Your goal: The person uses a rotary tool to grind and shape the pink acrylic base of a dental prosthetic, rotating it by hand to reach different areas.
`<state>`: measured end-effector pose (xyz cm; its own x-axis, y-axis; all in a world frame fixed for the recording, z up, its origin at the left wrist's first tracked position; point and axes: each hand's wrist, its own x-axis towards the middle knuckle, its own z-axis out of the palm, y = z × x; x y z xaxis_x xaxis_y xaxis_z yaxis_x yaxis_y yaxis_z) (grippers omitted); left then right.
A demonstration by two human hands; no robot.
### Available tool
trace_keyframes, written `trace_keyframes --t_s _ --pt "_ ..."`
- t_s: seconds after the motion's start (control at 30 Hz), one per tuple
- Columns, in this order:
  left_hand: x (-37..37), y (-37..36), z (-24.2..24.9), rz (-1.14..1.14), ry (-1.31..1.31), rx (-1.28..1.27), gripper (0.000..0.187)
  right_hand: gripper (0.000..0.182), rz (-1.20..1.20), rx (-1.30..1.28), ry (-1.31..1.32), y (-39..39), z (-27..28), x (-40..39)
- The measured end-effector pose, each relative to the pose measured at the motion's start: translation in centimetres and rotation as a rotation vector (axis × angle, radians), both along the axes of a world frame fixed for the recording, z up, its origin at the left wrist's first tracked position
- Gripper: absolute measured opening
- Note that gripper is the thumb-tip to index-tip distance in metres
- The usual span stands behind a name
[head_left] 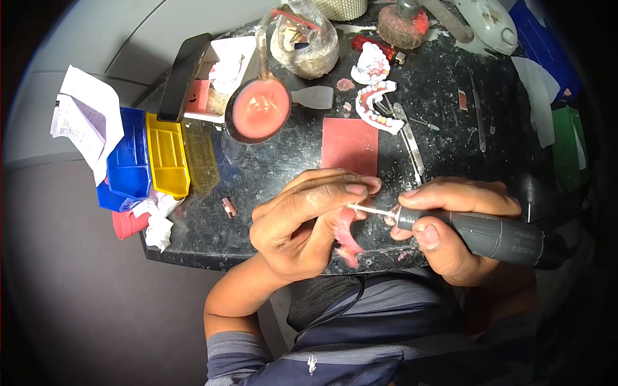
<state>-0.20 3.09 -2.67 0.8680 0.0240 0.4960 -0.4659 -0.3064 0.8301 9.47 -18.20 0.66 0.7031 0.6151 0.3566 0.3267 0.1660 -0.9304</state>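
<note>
My left hand (302,222) is closed around a pink curved denture piece (347,238), which hangs below the fingers near the table's front edge. In my right hand (457,225) is a black rotary handpiece (496,237), gripped between thumb and fingers. Its thin pale bit (373,210) points left and reaches the fingertips of my left hand, by the upper end of the pink piece. Whether the bit touches the piece cannot be made out. Just beyond my left fingers lies a flat pink wax sheet (351,143).
Behind my hands are dental casts (376,106), a metal knife (409,145) and a ladle of pink wax (261,109). A crusted round pot (304,45) stands farther back. Blue (129,154) and yellow (167,154) bins are at the left, with crumpled tissue (158,225) below them.
</note>
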Motion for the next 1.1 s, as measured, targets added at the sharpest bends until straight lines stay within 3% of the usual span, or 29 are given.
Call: trace_keyframes --t_s 0.3,0.37,0.5,1.1 --pt "-0.2 -0.7 -0.2 -0.012 0.062 -0.097 0.025 0.021 -0.022 -0.006 -0.08 0.4 0.0 0.3" --pt "0.1 -1.1 -0.3 0.063 0.037 -0.198 0.018 0.02 -0.02 -0.014 -0.077 0.2 0.1 0.4" --pt "0.0 -0.9 -0.4 0.064 0.044 -0.177 0.017 0.021 0.085 -0.072 -0.17 0.0 0.7 1.1" --pt "-0.2 -1.2 -0.4 0.068 0.057 -0.247 0.017 0.017 0.084 -0.03 -0.149 0.4 0.8 1.3"
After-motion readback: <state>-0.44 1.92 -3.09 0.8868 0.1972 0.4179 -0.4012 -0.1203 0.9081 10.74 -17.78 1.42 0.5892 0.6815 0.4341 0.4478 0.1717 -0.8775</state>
